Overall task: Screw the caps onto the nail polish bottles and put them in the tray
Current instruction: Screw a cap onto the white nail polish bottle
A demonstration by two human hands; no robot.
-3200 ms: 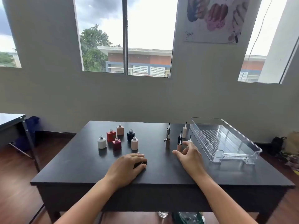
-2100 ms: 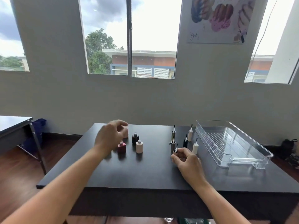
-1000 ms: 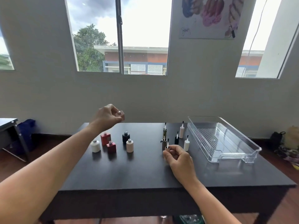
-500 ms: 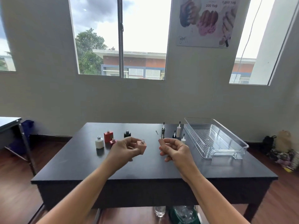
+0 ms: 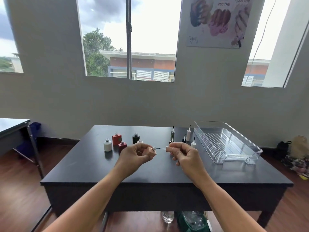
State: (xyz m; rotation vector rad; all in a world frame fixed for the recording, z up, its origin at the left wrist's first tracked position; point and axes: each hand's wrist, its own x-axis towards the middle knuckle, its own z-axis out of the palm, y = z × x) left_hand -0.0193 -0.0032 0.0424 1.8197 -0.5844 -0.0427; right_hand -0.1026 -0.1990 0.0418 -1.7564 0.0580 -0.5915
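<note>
Hands have met: left hand (image 5: 133, 156) grips the peach bottle (image 5: 151, 151), right hand (image 5: 185, 156) pinches its cap (image 5: 167, 148); nothing capped or in the tray (image 5: 234, 158) yet.

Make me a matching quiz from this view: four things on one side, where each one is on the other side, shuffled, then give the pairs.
Things
1. peach bottle
2. brush cap
3. white bottle
4. clear tray

Places
A. pinched by the right hand
B. holding no bottles, at the right side of the table
C. gripped by the left hand
D. standing leftmost of the bottles on the table

Pairs: 1-C, 2-A, 3-D, 4-B
</note>
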